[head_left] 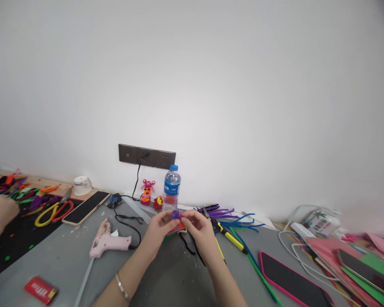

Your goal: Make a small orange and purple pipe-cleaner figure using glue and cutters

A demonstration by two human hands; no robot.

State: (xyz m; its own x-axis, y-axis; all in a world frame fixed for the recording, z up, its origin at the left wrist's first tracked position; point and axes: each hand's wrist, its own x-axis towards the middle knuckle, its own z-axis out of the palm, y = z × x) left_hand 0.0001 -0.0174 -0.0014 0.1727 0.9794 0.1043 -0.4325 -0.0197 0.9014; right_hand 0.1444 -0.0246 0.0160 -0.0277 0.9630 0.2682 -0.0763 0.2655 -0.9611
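Above the grey table, my left hand [159,232] and my right hand [200,230] meet with fingertips pinched on a small purple pipe-cleaner coil [176,214]. Orange and pink bits show just under the fingers; whether they join the coil I cannot tell. A black pipe cleaner [188,246] trails between my hands. Close behind them stands a water bottle [172,187] with a blue cap. Yellow-handled pliers [232,239] lie right of my right hand, by purple pipe cleaners [222,212] and blue ones [243,224].
At left lie a pink glue gun [110,243], a red lighter [41,291], a phone [87,207] and scissors [56,211]. Another person's hand [1,211] is at the far left. Pipe-cleaner figures [146,194] stand by the wall. A pink-edged phone [292,279] and coloured sheets [333,256] lie right.
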